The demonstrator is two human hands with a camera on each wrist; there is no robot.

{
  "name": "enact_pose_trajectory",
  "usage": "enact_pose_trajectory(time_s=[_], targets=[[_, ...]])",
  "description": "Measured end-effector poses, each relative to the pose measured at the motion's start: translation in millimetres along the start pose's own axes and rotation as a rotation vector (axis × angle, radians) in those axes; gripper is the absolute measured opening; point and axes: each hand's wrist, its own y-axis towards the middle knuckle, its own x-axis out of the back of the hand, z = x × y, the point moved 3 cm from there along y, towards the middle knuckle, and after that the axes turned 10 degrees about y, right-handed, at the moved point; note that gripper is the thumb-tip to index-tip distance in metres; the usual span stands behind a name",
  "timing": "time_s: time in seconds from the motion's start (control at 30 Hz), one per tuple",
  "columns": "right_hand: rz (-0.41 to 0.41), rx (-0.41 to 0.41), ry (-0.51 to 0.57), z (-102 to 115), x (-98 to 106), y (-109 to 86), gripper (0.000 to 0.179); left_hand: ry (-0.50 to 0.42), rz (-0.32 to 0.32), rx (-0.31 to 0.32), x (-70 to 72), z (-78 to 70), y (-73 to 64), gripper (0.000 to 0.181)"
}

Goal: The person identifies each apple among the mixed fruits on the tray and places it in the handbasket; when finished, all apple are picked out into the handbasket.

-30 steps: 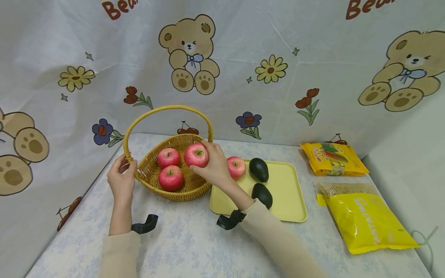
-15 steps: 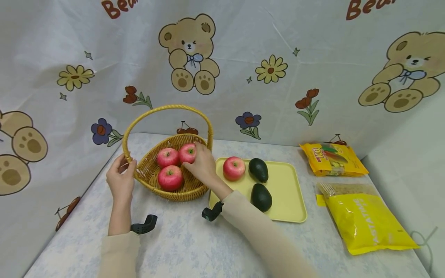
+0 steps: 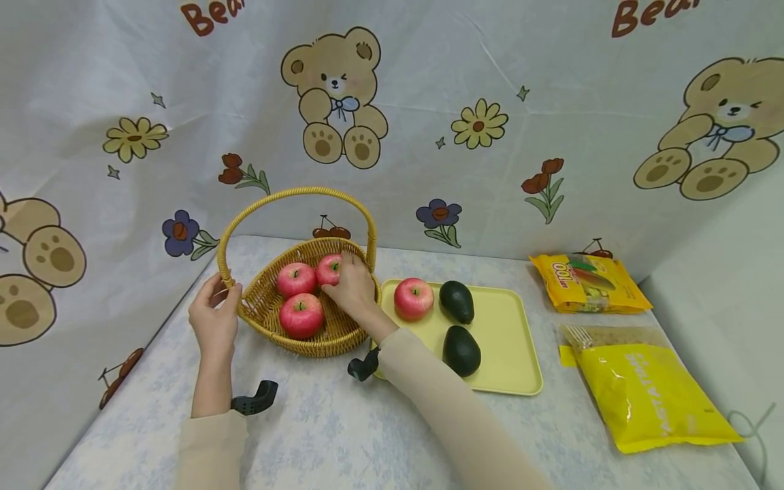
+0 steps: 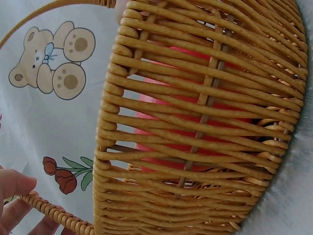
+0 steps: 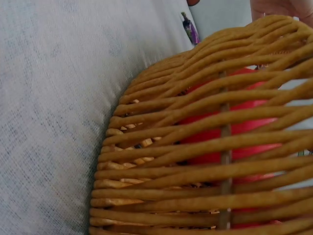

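Observation:
A yellow wicker basket (image 3: 321, 348) stands on the table, its tall handle (image 3: 294, 193) arching over it. At the basket's left side my left hand (image 3: 214, 318) pinches the base of the handle; in the left wrist view the fingers (image 4: 14, 185) lie around it. Inside are a front red apple (image 3: 301, 315), a back-left apple (image 3: 297, 280) and a back-right apple (image 3: 329, 269). My right hand (image 3: 356, 286) reaches over the right rim and grips the back-right apple, covering part of it. Through the weave, red shows in the right wrist view.
Right of the basket lies a pale yellow tray (image 3: 514, 354) bearing an apple (image 3: 413, 299) and two avocados (image 3: 456, 301). Farther right are a yellow mango-print packet (image 3: 588, 282) and a larger yellow bag (image 3: 655, 391). A bear-print cloth (image 3: 404, 204) hangs behind.
My right hand has moved left and lowered the apple into the back right of the basket beside the other two. My left hand stays on the handle.

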Motion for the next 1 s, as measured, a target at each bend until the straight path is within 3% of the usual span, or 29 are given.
enact_pose_trajectory(time_s=[0.73,1.0], targets=[[0.088,-0.042,0.144,-10.0,-14.7,17.0,0.077,0.006,-0.007,0.002,0.3,0.4,-0.1,0.039],[0.106,-0.059,0.153,-9.6,-11.9,14.6,0.08,-0.005,-0.03,-0.04,-0.1,-2.6,-3.0,0.036]])
